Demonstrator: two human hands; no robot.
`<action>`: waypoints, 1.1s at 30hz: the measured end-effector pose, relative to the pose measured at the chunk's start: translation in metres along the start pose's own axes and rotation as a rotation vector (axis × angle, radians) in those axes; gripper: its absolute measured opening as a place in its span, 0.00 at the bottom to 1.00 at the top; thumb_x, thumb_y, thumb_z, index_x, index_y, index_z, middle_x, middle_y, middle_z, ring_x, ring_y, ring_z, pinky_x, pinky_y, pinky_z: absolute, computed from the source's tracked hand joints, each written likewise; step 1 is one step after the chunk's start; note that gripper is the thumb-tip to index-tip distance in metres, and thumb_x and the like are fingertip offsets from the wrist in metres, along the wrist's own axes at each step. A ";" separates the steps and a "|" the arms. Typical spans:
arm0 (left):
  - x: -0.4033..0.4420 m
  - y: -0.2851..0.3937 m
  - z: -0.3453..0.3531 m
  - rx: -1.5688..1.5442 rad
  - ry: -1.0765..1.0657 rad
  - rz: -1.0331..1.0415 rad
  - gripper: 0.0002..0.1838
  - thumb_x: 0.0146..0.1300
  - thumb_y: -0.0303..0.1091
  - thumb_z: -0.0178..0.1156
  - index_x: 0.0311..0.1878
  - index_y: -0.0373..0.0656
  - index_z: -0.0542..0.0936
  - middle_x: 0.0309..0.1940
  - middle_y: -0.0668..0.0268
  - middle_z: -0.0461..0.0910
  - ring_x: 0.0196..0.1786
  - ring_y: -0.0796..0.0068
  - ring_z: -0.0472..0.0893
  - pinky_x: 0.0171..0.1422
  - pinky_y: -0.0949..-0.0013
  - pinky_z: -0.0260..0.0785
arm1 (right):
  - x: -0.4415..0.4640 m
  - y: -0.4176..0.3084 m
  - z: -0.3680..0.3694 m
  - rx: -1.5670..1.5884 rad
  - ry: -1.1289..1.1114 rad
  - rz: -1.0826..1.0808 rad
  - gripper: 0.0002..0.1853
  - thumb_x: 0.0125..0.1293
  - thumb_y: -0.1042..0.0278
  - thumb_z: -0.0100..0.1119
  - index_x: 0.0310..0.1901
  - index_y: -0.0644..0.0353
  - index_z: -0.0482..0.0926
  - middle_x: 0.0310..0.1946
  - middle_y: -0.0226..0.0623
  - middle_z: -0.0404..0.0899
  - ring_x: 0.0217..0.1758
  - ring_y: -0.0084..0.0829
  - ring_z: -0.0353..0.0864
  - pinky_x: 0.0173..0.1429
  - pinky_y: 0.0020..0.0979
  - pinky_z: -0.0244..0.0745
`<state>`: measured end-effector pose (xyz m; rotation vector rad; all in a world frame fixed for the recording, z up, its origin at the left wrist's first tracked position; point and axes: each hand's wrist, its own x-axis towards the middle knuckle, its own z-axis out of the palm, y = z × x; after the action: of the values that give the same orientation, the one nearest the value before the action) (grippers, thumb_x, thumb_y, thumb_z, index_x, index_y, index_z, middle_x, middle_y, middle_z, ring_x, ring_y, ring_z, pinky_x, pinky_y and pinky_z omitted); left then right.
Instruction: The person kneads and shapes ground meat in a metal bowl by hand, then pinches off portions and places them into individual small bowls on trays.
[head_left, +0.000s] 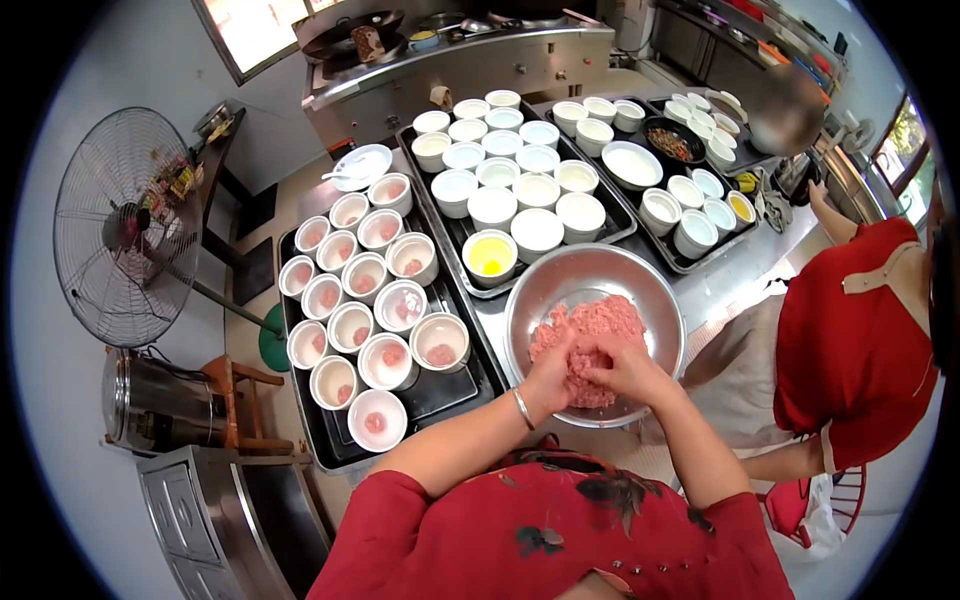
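Note:
A wide steel bowl (660, 285) on the table holds a mound of pink minced meat (612, 318). Over the bowl my left hand (553, 370) and my right hand (627, 368) meet, fingers curled together at the meat. My left hand, with a bracelet at the wrist, is closed around some of the meat. The fingers of my right hand press in against the same place. To the left, a black tray (432, 392) carries several white cups, each with a small lump of meat, such as the nearest cup (378, 420).
Behind the bowl, a second tray (622, 222) bears several white cups, one with yellow liquid (490, 256). A third tray (690, 262) stands farther right. A co-worker in red (850, 330) is close on the right. A fan (125, 228) stands at the left, a stove (470, 85) at the back.

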<state>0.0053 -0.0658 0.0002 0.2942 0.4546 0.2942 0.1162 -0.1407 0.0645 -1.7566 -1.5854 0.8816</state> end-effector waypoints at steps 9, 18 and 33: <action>-0.013 0.013 0.001 0.214 -0.139 0.046 0.15 0.57 0.31 0.53 0.49 0.42 0.69 0.43 0.65 0.73 0.45 0.73 0.74 0.51 0.72 0.66 | 0.011 0.032 -0.006 0.392 0.020 0.006 0.10 0.51 0.75 0.55 0.37 0.63 0.72 0.28 0.35 0.75 0.31 0.28 0.75 0.37 0.28 0.70; -0.024 0.023 -0.001 -0.114 0.039 0.056 0.07 0.59 0.30 0.49 0.39 0.40 0.70 0.40 0.62 0.73 0.44 0.68 0.73 0.49 0.63 0.68 | 0.014 0.059 0.015 -0.070 0.305 -0.096 0.09 0.52 0.65 0.57 0.36 0.56 0.76 0.34 0.36 0.75 0.39 0.36 0.74 0.45 0.31 0.69; 0.003 0.018 -0.005 0.317 -0.332 0.086 0.24 0.63 0.51 0.40 0.51 0.41 0.69 0.43 0.63 0.73 0.46 0.68 0.72 0.54 0.66 0.62 | 0.009 0.023 0.034 1.107 0.309 0.132 0.11 0.62 0.60 0.45 0.38 0.59 0.72 0.34 0.38 0.74 0.37 0.30 0.73 0.38 0.32 0.70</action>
<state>0.0020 -0.0468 0.0010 0.6620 0.1582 0.2500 0.1030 -0.1340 0.0254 -1.0877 -0.5441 1.1593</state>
